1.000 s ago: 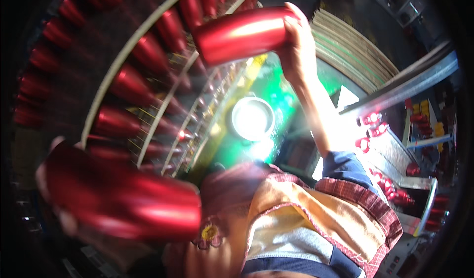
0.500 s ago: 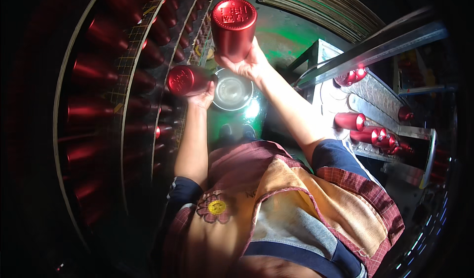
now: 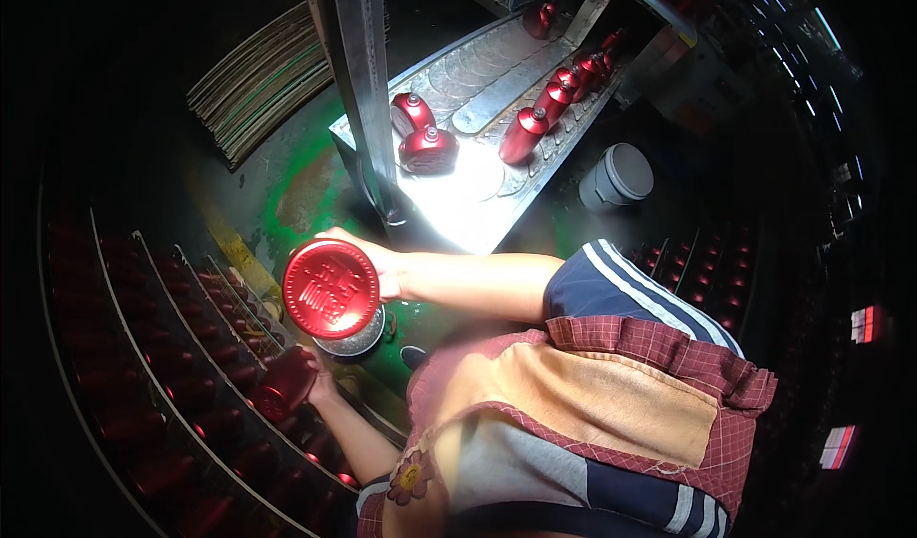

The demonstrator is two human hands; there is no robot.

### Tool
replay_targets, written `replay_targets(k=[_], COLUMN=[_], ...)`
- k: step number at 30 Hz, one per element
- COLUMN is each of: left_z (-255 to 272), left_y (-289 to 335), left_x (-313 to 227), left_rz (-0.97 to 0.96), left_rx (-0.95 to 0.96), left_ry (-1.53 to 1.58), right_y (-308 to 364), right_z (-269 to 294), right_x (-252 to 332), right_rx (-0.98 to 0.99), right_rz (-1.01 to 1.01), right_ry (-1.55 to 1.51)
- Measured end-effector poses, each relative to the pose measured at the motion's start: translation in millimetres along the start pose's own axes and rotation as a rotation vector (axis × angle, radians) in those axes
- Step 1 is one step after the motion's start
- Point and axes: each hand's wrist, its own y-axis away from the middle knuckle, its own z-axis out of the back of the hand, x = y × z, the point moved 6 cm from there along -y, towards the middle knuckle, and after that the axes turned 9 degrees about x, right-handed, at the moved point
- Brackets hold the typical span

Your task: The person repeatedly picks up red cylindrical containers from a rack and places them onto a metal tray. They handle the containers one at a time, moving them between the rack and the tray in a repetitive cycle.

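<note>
My right hand (image 3: 384, 266) grips a glossy red metal bottle (image 3: 331, 290), its round embossed base turned up at me; the neck end is hidden below. Lower and to the left, my left hand (image 3: 323, 385) is closed round a second red bottle (image 3: 284, 385), which lies in dim light near the racks. Several more red bottles (image 3: 524, 135) stand upright on a metal conveyor table (image 3: 439, 218) ahead. Two rounder-looking ones (image 3: 428, 151) are at its near left side.
Racks (image 3: 172, 385) filled with red bottles line the left side. A metal post (image 3: 358, 89) rises at the table's corner. A white bucket (image 3: 626, 173) stands right of the table, and another bucket (image 3: 368, 339) sits beneath my right-hand bottle. Stacked boards (image 3: 263, 84) lie at far left.
My view has swung right, bringing the conveyor table to the middle. Both hands still hold their bottles; the right one's base now faces me more squarely.
</note>
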Motion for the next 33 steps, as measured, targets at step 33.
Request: replay_targets(k=[33], left_z=[-113], left_y=[-380], left_x=[652], left_rz=[-0.790], left_rx=[0.289], left_ry=[-2.523], right_y=[399], right_z=[28], right_x=[573], right_rx=[-0.663], right_rz=[0.703], right_ry=[1.998])
